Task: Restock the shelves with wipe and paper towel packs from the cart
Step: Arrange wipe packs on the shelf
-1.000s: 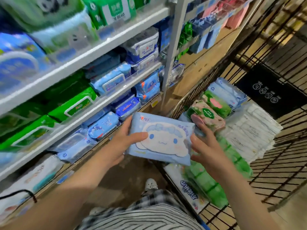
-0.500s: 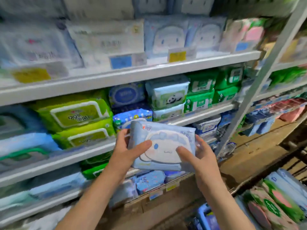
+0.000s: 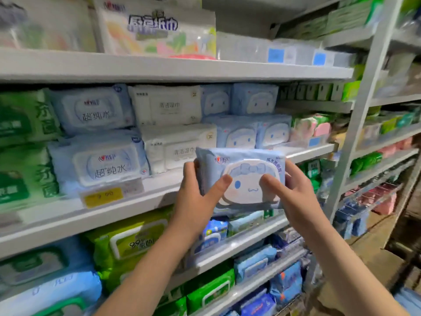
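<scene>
A light blue wipe pack (image 3: 245, 176) with a white cartoon face on its lid is held up in front of the middle shelf (image 3: 159, 190). My left hand (image 3: 196, 197) grips its left edge, thumb across the front. My right hand (image 3: 296, 192) grips its right edge, thumb on the lid. Just behind and above the pack, matching cartoon-face packs (image 3: 252, 131) are stacked two high on that shelf. The cart is out of view.
White wipe packs (image 3: 175, 133) and pale blue packs (image 3: 95, 137) fill the shelf to the left. Green packs (image 3: 127, 247) lie on the shelf below. A large paper towel bag (image 3: 157, 28) stands on the top shelf. A grey upright post (image 3: 362, 106) divides the shelving at right.
Both hands have lifted the cartoon-face pack from above the cart up to the middle shelf. The view has swung up and left, away from the cart.
</scene>
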